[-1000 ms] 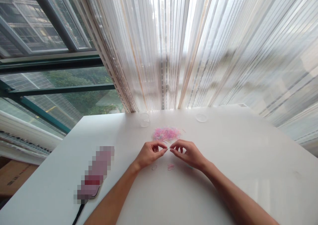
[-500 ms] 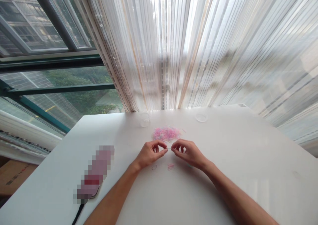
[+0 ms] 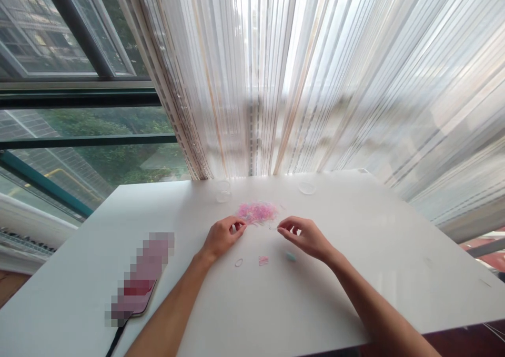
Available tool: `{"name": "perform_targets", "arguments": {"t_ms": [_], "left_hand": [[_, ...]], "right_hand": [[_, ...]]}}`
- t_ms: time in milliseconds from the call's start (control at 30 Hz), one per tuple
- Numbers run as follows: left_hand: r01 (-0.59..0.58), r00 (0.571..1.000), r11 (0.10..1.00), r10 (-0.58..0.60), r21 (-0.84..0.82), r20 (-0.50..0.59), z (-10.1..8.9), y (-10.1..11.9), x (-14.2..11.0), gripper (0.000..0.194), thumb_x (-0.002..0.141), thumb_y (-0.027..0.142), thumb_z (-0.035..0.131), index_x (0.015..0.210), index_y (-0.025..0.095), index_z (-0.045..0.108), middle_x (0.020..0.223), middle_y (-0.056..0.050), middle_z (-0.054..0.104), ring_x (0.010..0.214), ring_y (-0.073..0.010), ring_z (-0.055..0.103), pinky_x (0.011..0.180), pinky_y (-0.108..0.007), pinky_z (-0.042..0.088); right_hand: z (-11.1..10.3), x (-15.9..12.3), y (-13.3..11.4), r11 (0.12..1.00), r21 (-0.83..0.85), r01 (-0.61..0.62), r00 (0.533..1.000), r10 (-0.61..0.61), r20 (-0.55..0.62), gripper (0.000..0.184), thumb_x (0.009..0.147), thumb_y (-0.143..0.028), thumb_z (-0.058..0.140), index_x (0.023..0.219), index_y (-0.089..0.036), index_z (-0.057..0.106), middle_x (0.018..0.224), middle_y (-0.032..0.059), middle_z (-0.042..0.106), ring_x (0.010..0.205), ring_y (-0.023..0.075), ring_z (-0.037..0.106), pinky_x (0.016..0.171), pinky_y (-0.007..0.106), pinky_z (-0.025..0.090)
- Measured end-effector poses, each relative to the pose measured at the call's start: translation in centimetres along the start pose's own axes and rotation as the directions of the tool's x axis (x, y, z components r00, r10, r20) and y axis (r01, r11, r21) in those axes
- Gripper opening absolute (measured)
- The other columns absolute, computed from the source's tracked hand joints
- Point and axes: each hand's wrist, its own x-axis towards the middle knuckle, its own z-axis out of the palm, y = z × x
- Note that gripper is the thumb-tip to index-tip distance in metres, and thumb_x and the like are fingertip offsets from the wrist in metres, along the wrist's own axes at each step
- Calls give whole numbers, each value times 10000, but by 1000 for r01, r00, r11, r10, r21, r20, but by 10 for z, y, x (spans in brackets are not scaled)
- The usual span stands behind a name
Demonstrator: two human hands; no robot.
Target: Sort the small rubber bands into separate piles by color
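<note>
Your left hand (image 3: 224, 237) and right hand (image 3: 306, 237) bring fingertips together near the pink pile (image 3: 258, 211) on the bench (image 3: 284, 309). I cannot tell whether either grips anything.

Phone (image 3: 142, 278) pixelated; anything in the right hand (image 3: 308, 236) too small to tell.

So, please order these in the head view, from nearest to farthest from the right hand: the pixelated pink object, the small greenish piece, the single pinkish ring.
1. Small greenish piece: just below the right hand.
2. Single pinkish ring: farther to the left.
3. Pixelated pink object: at the far left.
</note>
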Motion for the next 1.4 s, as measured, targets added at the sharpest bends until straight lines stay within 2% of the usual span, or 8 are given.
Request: {"name": "perform_targets", "arguments": {"t_ms": [233, 300, 367, 467, 767, 1100, 1300, 1400], "left_hand": [[8, 999, 999, -7, 31, -37, -2, -3, 0, 171, 868, 323, 595, 880, 231, 738, 800, -5, 713, 608, -132, 566, 616, -240, 434], [18, 999, 999, -16, 42, -46, -3, -4, 1, 162, 862, 315, 597, 884, 233, 735, 811, -3, 715, 616, -133, 575, 619, -242, 435], [30, 998, 998, -27, 50, -59, -3, -5, 1, 153, 854, 308, 602, 890, 237, 733, 824, -2, 719, 635, -138, 592, 629, -242, 441], [45, 996, 997, -41, 57, -78, -4, -6, 1, 155, 845, 327, 609, 897, 245, 731, 854, -1, 727, 677, -149, 619, 642, -245, 451], [61, 997, 997, -59, 48, -58, -6, -3, -1, 154, 825, 356, 656, 913, 249, 722, 918, -3, 739, 721, -166, 650, 656, -252, 461], [74, 997, 996, -72, 52, -36, -5, -3, -2, 125, 822, 303, 657, 909, 259, 735, 956, -2, 750, 766, -177, 661, 697, -263, 482], [61, 998, 996, -60, 64, -29, -5, -4, 0, 122, 848, 291, 637, 902, 260, 742, 944, -3, 760, 761, -176, 666, 688, -255, 480], [62, 998, 996, -60, 64, -33, -4, -5, 0, 131, 850, 286, 630, 911, 259, 742, 941, -5, 761, 742, -176, 660, 681, -257, 473]], "right_hand": [[2, -59, 18, 994, -36, -106, 986, 100, -133, 262, 928, -436, 563, 862, -227, 707, 791, 33, 706, 656, 164, 608, 609, 289, 513], [6, -69, 23, 992, -61, -107, 979, 95, -181, 277, 929, -450, 561, 868, -227, 714, 822, 48, 702, 648, 171, 596, 614, 308, 512], [10, -73, 25, 992, -88, -90, 977, 71, -200, 284, 934, -451, 556, 868, -229, 721, 857, 66, 701, 735, 202, 627, 677, 336, 527], [14, -73, 25, 992, -118, -52, 979, 27, -201, 277, 940, -438, 552, 877, -234, 729, 889, 84, 706, 865, 241, 642, 778, 381, 534], [13, -75, 25, 983, -183, -20, 988, -9, -155, 249, 948, -385, 546, 889, -242, 742, 927, 87, 697, 935, 258, 622, 841, 421, 521], [14, -74, 27, 988, -152, -9, 980, -22, -200, 283, 949, -418, 536, 854, -222, 717, 910, 99, 702, 888, 257, 641, 788, 395, 532], [10, -66, 27, 993, -42, -107, 961, 93, -262, 338, 935, -483, 538, 821, -206, 696, 838, 62, 695, 625, 172, 575, 586, 307, 493], [6, -49, 19, 995, -18, -98, 961, 90, -261, 341, 921, -494, 549, 812, -207, 697, 856, 59, 711, 725, 190, 621, 664, 307, 519]]}}
